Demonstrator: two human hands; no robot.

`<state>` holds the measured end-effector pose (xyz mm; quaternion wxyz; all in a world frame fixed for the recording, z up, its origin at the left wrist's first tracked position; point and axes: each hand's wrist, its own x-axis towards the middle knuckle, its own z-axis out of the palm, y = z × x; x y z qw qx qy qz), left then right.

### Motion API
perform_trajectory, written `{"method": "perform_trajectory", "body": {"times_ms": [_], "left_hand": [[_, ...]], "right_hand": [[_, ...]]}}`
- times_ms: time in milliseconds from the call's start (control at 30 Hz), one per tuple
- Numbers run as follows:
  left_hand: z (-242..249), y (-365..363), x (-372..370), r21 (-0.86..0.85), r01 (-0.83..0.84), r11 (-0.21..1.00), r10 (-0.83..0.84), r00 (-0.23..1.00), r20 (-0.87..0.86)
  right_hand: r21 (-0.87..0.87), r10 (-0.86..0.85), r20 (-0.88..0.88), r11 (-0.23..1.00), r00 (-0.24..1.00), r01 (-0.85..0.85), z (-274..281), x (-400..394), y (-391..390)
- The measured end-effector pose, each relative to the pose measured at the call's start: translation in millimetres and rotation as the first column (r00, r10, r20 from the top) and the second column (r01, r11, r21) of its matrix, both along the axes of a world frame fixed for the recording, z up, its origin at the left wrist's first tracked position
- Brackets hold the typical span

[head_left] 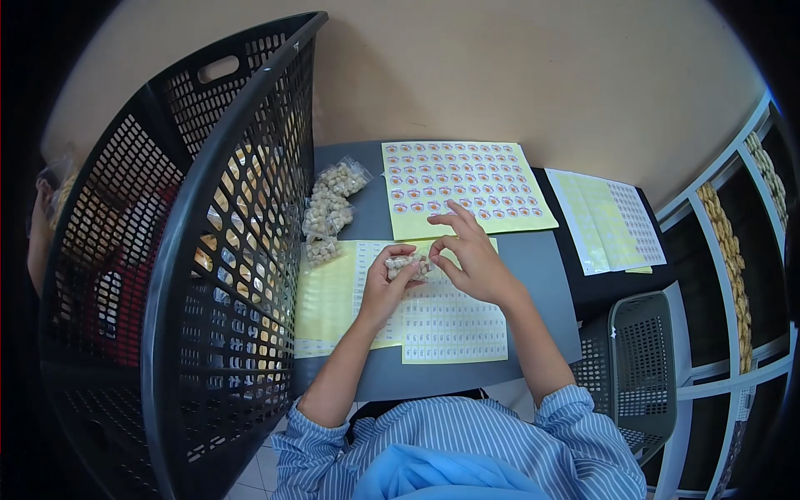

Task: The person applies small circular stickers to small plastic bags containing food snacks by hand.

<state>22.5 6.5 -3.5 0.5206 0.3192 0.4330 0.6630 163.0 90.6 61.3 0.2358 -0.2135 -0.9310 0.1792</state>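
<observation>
head view: your left hand (385, 287) grips a small clear packet (408, 266) lying crosswise over the label sheet (454, 321), your right hand (471, 262) pinching narrowly at its right end.

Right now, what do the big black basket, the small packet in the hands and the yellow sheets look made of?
Black basket: looks like moulded plastic, matt, with a regular grid of holes and a cut-out handle. Small packet, held by the left hand and right hand: likely clear thin plastic film, since the pale pieces inside show through. Sticker sheet: probably paper, yellow backing with printed round labels in rows.
</observation>
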Motion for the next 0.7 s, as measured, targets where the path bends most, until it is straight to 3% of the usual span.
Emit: {"method": "perform_trajectory", "body": {"times_ms": [367, 567, 633, 700], "left_hand": [[-4, 0, 3, -0.017, 0.05, 0.999, -0.05, 0.999, 0.008], [-5, -2, 14, 0.042, 0.027, 0.999, -0.03, 0.997, 0.069], [-4, -3, 17, 0.088, 0.005, 0.996, -0.013, 0.996, 0.091], [-3, -6, 19, 0.13, 0.052, 0.99, -0.029, 0.985, -0.173]], "right_hand": [[0.081, -0.062, -0.023, 0.995, 0.998, 0.064, -8, -2, -7], [-0.041, -0.143, -0.177, 0.99, 0.974, 0.138, -24, 3, -18], [-0.44, -0.277, -0.321, 0.891, 0.906, 0.117, -29, 4, -27], [-0.491, -0.326, -0.391, 0.865, 0.861, 0.104, -35, 8, -35]]}}
